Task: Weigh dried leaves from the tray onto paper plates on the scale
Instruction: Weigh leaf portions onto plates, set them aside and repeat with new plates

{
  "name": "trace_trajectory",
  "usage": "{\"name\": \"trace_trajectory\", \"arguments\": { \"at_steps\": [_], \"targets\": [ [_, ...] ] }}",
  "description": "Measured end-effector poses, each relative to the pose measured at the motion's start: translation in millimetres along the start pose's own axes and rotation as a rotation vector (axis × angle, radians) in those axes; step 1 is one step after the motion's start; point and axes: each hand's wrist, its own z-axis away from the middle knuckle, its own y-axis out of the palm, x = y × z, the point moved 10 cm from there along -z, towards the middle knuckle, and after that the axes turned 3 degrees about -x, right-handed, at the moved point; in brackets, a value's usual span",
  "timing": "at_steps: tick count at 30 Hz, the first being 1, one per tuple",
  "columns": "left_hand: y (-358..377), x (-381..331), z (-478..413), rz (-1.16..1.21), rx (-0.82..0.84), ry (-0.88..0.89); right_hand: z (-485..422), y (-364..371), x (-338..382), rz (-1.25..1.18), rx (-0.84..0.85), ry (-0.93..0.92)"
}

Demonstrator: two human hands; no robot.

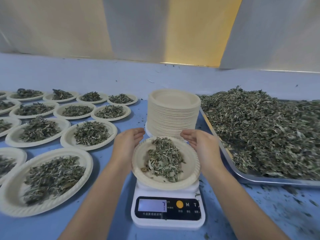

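Left hand (127, 144) and right hand (200, 144), fingers straight, flank the round beige paper plate (191, 168), against its rim. The plate carries a heap of dried green leaves (164, 160) over the white digital scale (166, 221). The silver metal tray (256, 180) of leaves lies at right.

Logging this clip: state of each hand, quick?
Left hand: open, straight fingers against round beige paper plate.
Right hand: open, against same plate's other side.

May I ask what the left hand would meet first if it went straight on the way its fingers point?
Probably the stack of empty paper plates: the left hand points away and slightly right, and the stack stands just past its fingers, though depth is unclear.
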Motion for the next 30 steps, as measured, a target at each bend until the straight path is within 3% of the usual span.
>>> {"name": "trace_trajectory", "arguments": {
  "at_steps": [7, 14, 20, 24, 30],
  "targets": [
    [3, 4, 4, 0.119, 0.054, -0.088, 2, 4, 1, -0.058, 0.021, 0.002],
    [-1, -8, 3, 0.085, 0.16, -0.189, 1, 21, 17, -0.134, 0.032, -0.013],
    [-40, -45, -15, 0.087, 0.151, -0.124, -2, 78, 40, -0.14, 0.141, -0.041],
    [-79, -74, -21, 0.115, 0.069, -0.065, -3, 125, 49, -0.085, 0.198, -0.041],
    [-164, -104, -46, 0.161, -0.233, 0.068, 11, 198, 31, 0.13, 0.328, 0.056]
  ]
}}
